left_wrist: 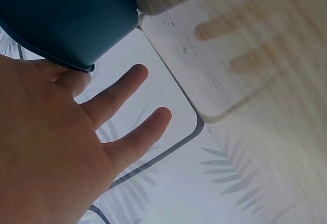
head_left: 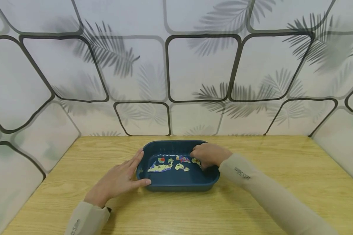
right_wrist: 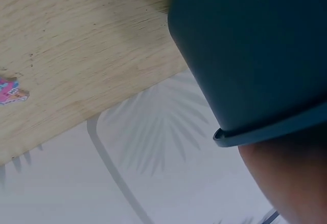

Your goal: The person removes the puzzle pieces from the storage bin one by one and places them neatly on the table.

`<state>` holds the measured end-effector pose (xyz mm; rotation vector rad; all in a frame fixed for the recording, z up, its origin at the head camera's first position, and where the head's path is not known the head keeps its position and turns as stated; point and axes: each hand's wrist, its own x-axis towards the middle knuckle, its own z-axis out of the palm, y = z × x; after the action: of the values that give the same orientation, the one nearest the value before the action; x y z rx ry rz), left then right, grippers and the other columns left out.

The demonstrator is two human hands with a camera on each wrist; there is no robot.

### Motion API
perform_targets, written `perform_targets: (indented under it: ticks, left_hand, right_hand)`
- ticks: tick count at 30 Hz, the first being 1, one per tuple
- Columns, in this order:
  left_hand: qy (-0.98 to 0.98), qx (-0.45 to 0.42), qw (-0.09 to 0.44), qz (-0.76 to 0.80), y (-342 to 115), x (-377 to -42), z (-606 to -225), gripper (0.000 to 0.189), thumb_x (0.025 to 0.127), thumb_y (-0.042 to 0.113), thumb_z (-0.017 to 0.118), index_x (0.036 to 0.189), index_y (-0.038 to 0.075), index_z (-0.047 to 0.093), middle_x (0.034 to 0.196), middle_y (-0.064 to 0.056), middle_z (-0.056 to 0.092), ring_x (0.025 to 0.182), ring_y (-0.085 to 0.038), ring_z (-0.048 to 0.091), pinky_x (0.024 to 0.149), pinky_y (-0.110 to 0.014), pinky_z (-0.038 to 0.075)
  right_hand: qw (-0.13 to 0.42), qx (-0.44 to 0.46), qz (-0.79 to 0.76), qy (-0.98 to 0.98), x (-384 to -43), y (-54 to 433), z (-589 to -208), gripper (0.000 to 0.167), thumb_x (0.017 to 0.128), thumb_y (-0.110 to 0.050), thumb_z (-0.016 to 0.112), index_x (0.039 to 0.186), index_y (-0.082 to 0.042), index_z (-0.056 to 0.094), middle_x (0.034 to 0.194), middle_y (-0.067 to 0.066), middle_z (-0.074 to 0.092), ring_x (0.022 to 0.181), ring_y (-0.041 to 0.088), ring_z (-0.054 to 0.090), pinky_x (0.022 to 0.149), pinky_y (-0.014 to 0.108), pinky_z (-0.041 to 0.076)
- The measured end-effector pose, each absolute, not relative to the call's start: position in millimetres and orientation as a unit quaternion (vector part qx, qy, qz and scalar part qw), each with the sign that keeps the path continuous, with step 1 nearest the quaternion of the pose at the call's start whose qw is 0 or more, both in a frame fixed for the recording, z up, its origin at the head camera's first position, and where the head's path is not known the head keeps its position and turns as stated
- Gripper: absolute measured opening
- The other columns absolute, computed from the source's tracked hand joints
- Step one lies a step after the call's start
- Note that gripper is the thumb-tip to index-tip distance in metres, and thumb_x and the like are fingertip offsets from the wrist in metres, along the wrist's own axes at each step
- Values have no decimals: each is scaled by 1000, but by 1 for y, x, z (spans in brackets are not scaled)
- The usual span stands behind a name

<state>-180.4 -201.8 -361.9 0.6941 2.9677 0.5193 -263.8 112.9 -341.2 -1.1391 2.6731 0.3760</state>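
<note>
A dark blue rectangular tray (head_left: 179,188) stands on the wooden table. Inside lie several flat, irregular printed scraps, among them a long cream and blue scrap (head_left: 160,167) and a red and purple scrap (head_left: 183,159). My left hand (head_left: 120,178) rests against the tray's left end, thumb on the front rim, fingers spread. Two of its fingers stick out straight beyond the tray in the left wrist view. My right hand (head_left: 209,154) reaches into the right end, fingers bent down beside a cream scrap (head_left: 195,161). Its fingertips are hidden, so I cannot tell whether they hold anything.
The wood-grain table (head_left: 106,147) extends around the tray. Behind it rises a wall (head_left: 194,117) with a leaf and rounded-block pattern. A pink and blue scrap (right_wrist: 10,92) lies on the table outside the tray in the right wrist view.
</note>
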Motion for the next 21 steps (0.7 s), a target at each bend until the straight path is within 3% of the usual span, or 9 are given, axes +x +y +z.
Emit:
perform_targets:
  ticks: [5,12,21]
  left_hand:
    - [959,225,24,169,-202,-180,-361,100,95,64,57,162,2,17,167,-13,15,139,-46,41,105,-64,38]
    - [959,226,22,170,-203,-180,-362,100,95,63,58,162,2,17,167,-14,17,139,-46,41,105,-64,38]
    - [958,227,26,171,-203,-181,-363,100,95,64,58,162,2,17,168,-13,14,139,-45,41,105,-62,39]
  right_hand:
    - [115,-378,131,909,-265,110,-340,39,85,-12,82,123,-8,71,110,7,69,100,23,64,89,36,53]
    - [121,-383,122,908,-267,110,-339,32,87,-7,77,118,-10,70,98,5,66,82,18,58,75,34,51]
    - [147,-376,62,913,-267,115,-332,42,85,-15,82,124,-9,68,112,7,67,106,25,63,91,41,52]
